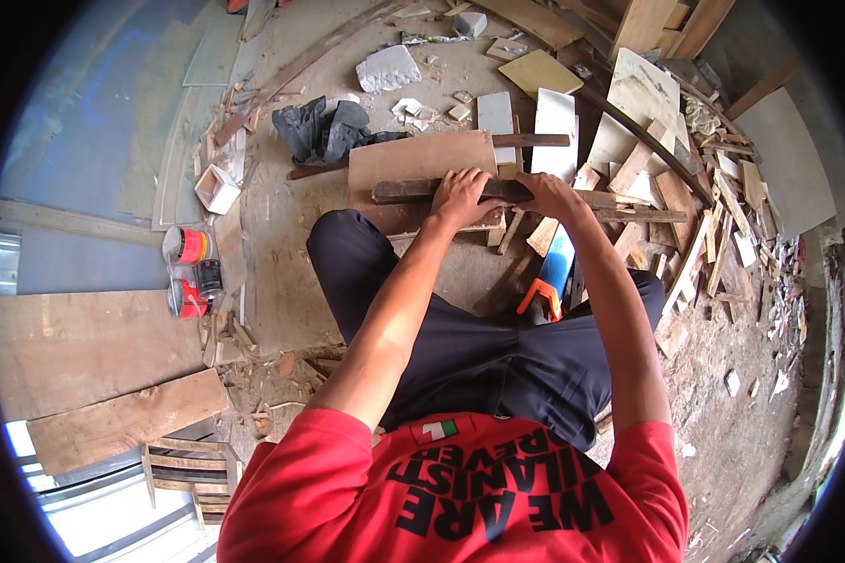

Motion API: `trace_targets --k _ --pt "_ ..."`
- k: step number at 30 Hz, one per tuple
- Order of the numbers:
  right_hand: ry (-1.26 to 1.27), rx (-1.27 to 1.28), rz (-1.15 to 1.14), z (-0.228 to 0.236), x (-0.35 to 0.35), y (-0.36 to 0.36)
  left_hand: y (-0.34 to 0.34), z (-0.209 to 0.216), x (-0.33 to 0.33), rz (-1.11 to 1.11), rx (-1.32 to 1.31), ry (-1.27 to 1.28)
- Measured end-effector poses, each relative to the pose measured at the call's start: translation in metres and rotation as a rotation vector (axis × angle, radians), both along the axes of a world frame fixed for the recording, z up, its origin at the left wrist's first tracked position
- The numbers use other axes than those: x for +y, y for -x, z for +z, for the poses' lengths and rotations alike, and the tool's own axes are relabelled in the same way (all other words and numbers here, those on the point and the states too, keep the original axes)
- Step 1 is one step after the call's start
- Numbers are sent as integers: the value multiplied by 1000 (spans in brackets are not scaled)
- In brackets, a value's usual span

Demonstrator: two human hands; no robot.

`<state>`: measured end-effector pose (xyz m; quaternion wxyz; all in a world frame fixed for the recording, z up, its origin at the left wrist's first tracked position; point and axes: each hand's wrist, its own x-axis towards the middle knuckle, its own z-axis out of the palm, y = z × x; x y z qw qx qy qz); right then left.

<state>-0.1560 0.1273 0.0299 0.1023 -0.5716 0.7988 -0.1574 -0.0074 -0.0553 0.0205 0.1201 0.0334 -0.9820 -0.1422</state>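
Note:
A dark, rough wooden strip (404,191) lies crosswise in front of me, on top of a light brown board (413,159). My left hand (460,197) grips the strip near its middle, fingers over the far side and thumb along the near side. Close by on the right, my right hand (548,195) is closed on the same strip, its fingers partly hidden. Below that hand, between my legs, a handsaw with an orange handle (541,298) and a blue blade (558,258) leans with its handle toward me.
Scrap wood (690,225) is heaped on the right. Black plastic (324,129) and a white block (388,68) lie beyond the board. Several red-and-black cans (188,298) stand on the left, near a plywood sheet (94,338) and a small wooden rack (192,466).

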Motion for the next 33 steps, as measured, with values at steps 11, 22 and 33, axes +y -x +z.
trace_targets --k 11,22,33 --pt "-55 133 9 -23 2 15 -60 10 -131 795 31 -292" --pt "-13 103 20 -19 -5 12 -110 -16 -145 884 125 -1155" --pt "-34 108 13 -10 -6 7 -113 -2 -146 895 81 -1333"
